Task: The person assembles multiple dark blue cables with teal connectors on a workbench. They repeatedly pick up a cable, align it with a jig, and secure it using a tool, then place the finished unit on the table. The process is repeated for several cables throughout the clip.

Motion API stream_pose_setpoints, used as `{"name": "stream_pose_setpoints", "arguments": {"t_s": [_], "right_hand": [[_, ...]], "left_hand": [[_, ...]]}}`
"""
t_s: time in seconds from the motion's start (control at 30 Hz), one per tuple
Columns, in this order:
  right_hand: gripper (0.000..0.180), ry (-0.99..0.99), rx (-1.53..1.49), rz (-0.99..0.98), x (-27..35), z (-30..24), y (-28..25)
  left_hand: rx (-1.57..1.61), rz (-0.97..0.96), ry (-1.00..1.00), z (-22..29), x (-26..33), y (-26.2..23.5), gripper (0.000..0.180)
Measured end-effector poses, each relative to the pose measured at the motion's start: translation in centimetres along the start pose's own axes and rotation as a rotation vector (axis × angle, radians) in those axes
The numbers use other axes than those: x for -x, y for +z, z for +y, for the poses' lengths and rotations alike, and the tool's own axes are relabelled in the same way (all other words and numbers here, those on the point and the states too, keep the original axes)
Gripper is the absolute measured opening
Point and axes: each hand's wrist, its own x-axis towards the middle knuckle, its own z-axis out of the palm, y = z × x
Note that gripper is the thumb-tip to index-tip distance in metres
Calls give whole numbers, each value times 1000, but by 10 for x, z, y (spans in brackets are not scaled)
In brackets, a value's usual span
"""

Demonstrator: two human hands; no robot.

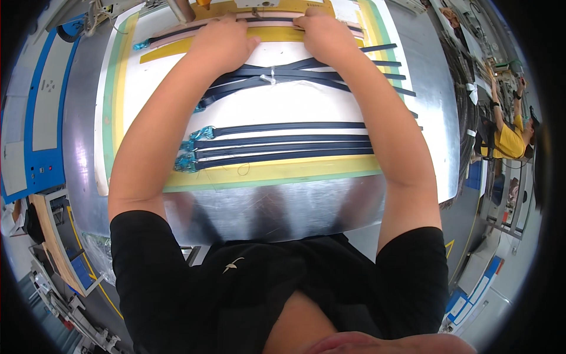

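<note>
Both hands press flat on a dark strap [271, 21] lying along a pink strip [177, 30] at the far edge of the white board [306, 109] — the left hand [221, 44] palm down with fingers spread forward, the right hand [323, 36] likewise flat beside it, neither closed around anything. Nearer the person than the strap, a tied bundle [295, 74] of dark straps crosses the board; nearer still, four straps [283, 144] lie in parallel, their left ends wrapped in blue film. The board rests on a metal table [265, 209] — well right of it, a person in yellow [510, 138] works.
</note>
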Motion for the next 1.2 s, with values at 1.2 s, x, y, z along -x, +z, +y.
{"name": "stream_pose_setpoints", "arguments": {"t_s": [1.2], "right_hand": [[40,42,-74,-13,45,109,-8]], "left_hand": [[-29,-81,26,55,-28,2,49]]}}
